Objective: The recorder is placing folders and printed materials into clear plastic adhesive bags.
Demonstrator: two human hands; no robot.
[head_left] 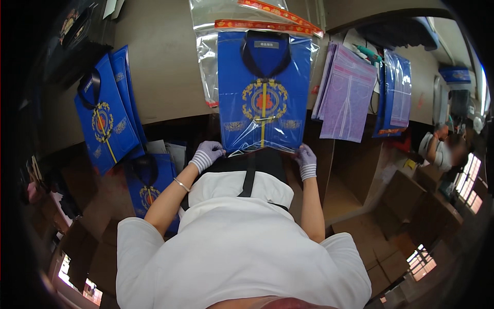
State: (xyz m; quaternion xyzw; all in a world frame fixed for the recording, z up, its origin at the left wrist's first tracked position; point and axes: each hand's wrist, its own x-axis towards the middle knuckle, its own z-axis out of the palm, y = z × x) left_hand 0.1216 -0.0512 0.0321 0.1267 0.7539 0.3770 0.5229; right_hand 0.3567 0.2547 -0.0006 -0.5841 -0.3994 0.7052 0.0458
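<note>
In front of me a flat blue bag (293,67) with a black ribbon handle and a printed yellow zip lies inside a clear plastic sleeve (207,67). Both my hands wear lilac gloves with striped cuffs. My left hand (207,154) pinches the sleeve's near left corner, and my right hand (307,160) is closed on its near right corner. The sleeve's near edge is wrinkled and hangs over the table edge toward my waist. Red and gold strips (262,24) lie across the sleeve's far end.
More blue bags (109,129) lean at the left, with another (149,188) lower down. On the right are purple printed sheets (349,98), a green-handled tool (366,51) and wrapped blue bags (396,92). Cardboard boxes (406,195) stand lower right; another person (442,149) is beyond.
</note>
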